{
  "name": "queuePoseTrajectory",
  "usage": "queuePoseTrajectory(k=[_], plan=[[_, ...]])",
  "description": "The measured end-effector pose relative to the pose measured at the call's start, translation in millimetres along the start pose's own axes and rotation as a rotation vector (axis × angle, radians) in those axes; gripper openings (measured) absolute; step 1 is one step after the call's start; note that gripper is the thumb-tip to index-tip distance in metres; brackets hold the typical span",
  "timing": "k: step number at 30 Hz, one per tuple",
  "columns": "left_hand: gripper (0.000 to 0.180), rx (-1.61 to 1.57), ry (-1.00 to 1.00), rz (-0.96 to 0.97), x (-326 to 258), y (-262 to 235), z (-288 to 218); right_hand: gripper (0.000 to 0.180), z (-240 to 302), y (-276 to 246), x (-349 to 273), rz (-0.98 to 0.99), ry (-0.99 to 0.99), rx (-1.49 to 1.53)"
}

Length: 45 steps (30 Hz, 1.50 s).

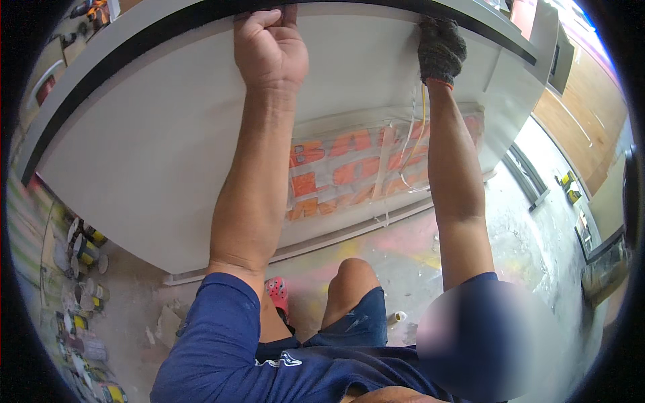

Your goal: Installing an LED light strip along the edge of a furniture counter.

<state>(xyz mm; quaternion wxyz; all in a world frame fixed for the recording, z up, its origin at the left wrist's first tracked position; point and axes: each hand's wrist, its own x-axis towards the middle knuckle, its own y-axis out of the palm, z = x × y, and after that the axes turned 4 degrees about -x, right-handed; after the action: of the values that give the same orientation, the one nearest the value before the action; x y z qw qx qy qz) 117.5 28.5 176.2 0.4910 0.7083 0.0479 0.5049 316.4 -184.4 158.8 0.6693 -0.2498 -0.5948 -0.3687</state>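
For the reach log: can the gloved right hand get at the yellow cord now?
Likely yes: the yellow cord runs close to the gloved right hand, with nothing visibly between.

Many cans (pixel 87 250) are strewn across the floor (pixel 403 248) well to the left of the left hand (pixel 271 50); an orange-and-black tool (pixel 99 14) is seen higher on that side. Right of the right hand (pixel 441 50), a wooden board (pixel 584 104) and yellow-and-black tins (pixel 566 179) are found.

Has a big board (pixel 161 148) in front, with a sheet (pixel 359 164) on it, and many cans (pixel 88 251) off to the left.
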Motion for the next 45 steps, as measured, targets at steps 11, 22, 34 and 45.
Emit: queuePoseTrajectory(k=[11,22,34,45], plan=[[0.047,0.051,0.124,-0.027,-1,14,7,0.028,5,1,-1,0.08,0.0,0.078],[0.039,0.047,0.067,-0.073,0,5,1,0.029,17,-11,3,0.126,-0.016,-0.122],[0.03,-0.04,-0.009,-0.116,1,10,1,0.026,16,-11,1,0.158,-0.097,-0.225],[0.016,-0.124,-0.086,-0.122,5,11,-13,0.025,8,0,3,0.098,-0.075,-0.124]])
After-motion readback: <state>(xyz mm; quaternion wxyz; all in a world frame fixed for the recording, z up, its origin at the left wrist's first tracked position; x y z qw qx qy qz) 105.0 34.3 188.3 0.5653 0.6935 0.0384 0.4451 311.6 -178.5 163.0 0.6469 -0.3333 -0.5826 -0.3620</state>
